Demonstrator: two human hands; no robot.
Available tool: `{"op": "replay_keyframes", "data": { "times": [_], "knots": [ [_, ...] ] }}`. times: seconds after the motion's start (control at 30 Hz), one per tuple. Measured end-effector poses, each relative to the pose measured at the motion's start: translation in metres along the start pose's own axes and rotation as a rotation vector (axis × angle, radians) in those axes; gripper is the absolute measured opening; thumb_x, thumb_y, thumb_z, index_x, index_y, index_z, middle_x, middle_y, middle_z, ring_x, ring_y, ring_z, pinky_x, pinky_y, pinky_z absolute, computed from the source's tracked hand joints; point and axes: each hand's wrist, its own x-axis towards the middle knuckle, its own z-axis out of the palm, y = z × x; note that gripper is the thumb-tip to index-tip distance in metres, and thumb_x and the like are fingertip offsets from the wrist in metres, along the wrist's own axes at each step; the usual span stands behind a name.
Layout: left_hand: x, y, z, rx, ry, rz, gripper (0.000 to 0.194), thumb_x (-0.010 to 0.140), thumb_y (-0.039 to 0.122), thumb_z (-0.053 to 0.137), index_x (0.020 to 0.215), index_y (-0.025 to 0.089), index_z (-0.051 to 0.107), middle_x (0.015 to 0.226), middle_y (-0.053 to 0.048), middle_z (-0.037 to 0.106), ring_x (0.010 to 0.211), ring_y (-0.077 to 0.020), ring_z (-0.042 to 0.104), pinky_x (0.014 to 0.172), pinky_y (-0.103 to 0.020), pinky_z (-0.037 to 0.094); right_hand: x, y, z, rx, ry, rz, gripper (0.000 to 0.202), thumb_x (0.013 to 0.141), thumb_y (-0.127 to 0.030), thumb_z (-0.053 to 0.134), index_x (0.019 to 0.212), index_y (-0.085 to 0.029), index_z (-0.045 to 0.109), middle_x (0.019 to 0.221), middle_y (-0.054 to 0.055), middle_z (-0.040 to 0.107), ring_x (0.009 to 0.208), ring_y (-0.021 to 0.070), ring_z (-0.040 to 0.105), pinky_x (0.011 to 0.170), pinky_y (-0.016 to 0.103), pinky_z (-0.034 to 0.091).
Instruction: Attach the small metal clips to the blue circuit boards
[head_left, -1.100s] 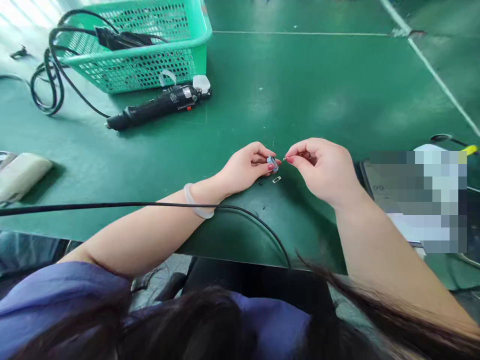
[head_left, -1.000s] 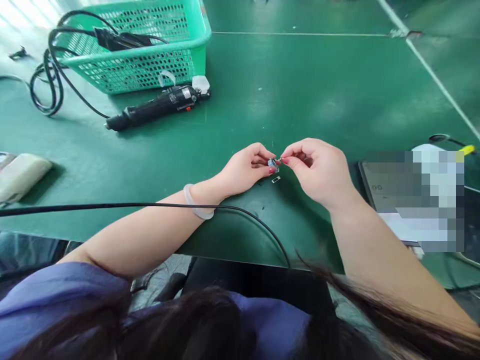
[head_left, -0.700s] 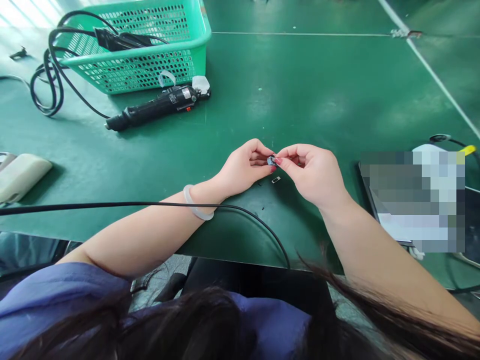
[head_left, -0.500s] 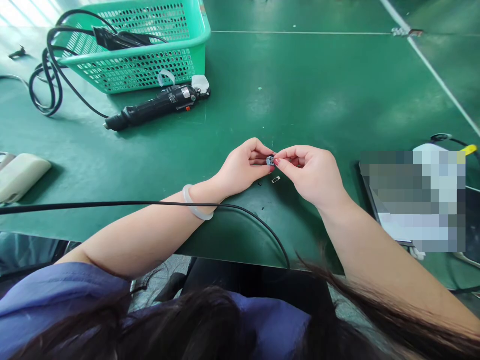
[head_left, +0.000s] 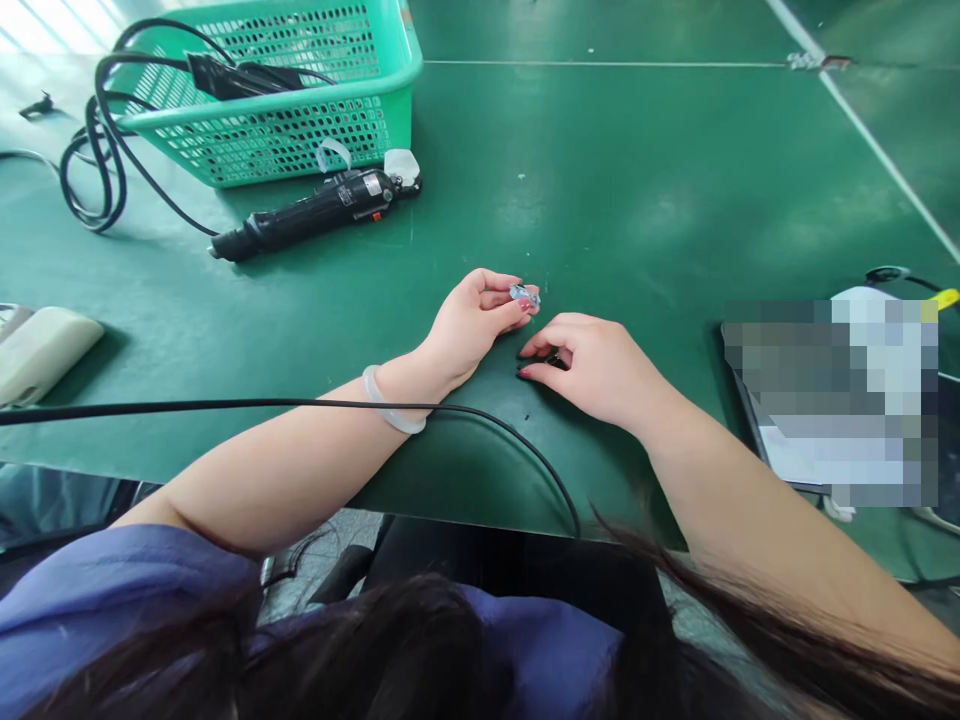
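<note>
My left hand (head_left: 480,315) is closed on a small grey part (head_left: 525,295), pinched between thumb and fingers above the green table (head_left: 600,230). Lower and to the right, my right hand (head_left: 589,360) reaches down to the table top, thumb and index finger apart. Its fingertips are beside a tiny black piece (head_left: 521,372), and no held object shows between them. A small light-rimmed piece lies partly hidden under the right fingers. Another tiny black bit (head_left: 526,417) is on the table below.
A green basket (head_left: 270,115) with black cables stands at the upper left, a black electric screwdriver (head_left: 315,212) before it. A black cable (head_left: 225,405) crosses over my left forearm. A pale object (head_left: 52,350) is at far left, a blurred-out item (head_left: 825,400) at right.
My hands have parted. The left moved slightly up and left with the grey part. The right let go of it and came down to the small pieces, its fingers spreading.
</note>
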Motion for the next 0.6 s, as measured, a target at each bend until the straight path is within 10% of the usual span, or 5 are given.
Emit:
{"op": "replay_keyframes", "data": {
  "times": [0.2,0.6],
  "knots": [
    [-0.001,0.001,0.0,0.015,-0.035,-0.001,0.019,0.082,0.002,0.064,0.092,0.014,0.053,0.092,-0.002,0.072,0.077,-0.0067,0.067,0.085,-0.028,0.051,0.002,-0.002,0.002,-0.073,-0.017,-0.025,0.01,0.082,-0.018,0.064,0.075,-0.019,0.07,0.08,0.002,0.066,0.072,0.0161,0.058,0.066,0.031,0.042],
    [-0.001,-0.001,-0.002,0.125,-0.217,-0.004,0.019,0.082,0.017,0.071,0.092,0.016,0.056,0.073,0.002,0.07,0.074,-0.0089,0.068,0.079,-0.026,0.053,-0.003,0.003,-0.005,0.264,0.459,-0.002,0.009,0.082,-0.03,0.068,0.076,-0.023,0.07,0.08,0.002,0.07,0.068,0.0162,0.06,0.063,0.032,0.048]
  ]
}}
